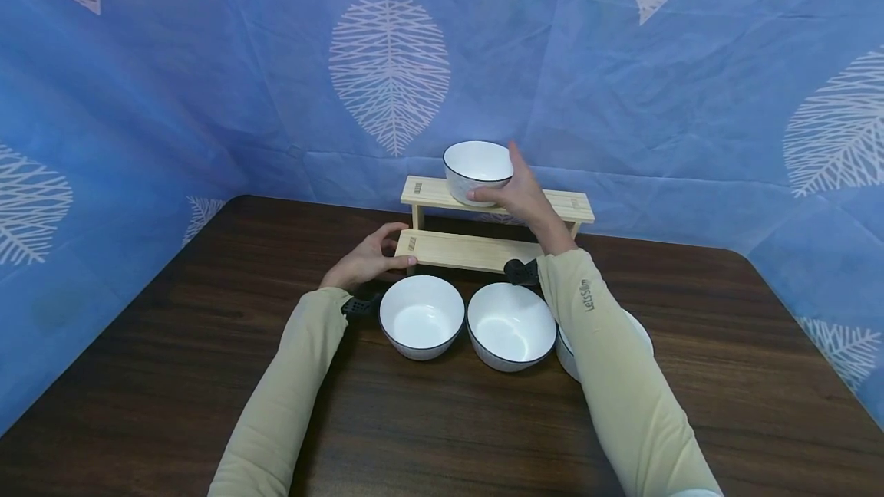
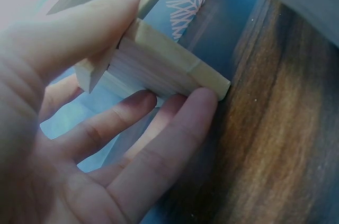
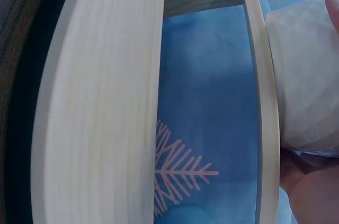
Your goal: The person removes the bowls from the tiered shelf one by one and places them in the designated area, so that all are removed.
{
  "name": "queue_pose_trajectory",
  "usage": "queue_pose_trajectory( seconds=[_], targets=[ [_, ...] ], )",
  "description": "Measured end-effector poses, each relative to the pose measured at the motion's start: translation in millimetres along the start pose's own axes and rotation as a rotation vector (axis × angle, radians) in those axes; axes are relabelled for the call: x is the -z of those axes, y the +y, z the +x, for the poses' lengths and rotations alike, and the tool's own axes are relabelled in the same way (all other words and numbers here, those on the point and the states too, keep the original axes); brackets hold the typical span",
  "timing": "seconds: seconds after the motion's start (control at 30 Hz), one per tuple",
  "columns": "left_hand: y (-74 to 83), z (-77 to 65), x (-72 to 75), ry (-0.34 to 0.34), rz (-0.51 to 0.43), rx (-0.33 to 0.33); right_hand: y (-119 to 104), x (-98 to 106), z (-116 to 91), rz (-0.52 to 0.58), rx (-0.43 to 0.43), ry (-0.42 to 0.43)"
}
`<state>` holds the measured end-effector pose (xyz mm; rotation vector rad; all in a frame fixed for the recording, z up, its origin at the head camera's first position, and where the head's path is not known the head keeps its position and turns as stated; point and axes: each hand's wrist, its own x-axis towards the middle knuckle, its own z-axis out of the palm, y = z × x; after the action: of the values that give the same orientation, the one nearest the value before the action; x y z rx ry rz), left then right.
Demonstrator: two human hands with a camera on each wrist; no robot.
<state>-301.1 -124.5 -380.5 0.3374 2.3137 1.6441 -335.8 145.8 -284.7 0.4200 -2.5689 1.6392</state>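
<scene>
A white bowl with a dark rim (image 1: 475, 162) sits on the upper board of a two-tier wooden rack (image 1: 470, 251), left of its middle. Around the bowl's right side my right hand (image 1: 522, 195) holds it, thumb in front. The right wrist view shows only part of the bowl's patterned outer wall (image 3: 307, 78) beside the upper board's edge. My left hand (image 1: 364, 258) grips the left end of the lower tier. Close up in the left wrist view, the thumb lies over the wood and the fingertips touch the rack's end (image 2: 159, 70).
In front of the rack, a left bowl (image 1: 422, 313), a middle bowl (image 1: 511, 322) and a right bowl (image 1: 638, 332) stand in a row on the dark wooden table (image 1: 207, 351). My right forearm partly covers the right one. A blue leaf-print cloth (image 1: 276, 60) hangs behind.
</scene>
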Motion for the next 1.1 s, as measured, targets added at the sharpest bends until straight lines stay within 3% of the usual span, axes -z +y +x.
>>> queue_pose_trajectory(
  seconds=[0.4, 0.63, 1.1],
  targets=[
    [-0.5, 0.7, 0.1, 0.002, 0.001, 0.008, -2, 0, 0, -0.135, -0.052, 0.036],
    [-1.3, -0.3, -0.4, 0.008, 0.003, 0.008, -4, 2, -5, -0.217, -0.035, 0.056],
    [-2.5, 1.4, 0.7, 0.011, 0.008, -0.003, -18, 33, -19, -0.206, 0.031, 0.099]
  ],
)
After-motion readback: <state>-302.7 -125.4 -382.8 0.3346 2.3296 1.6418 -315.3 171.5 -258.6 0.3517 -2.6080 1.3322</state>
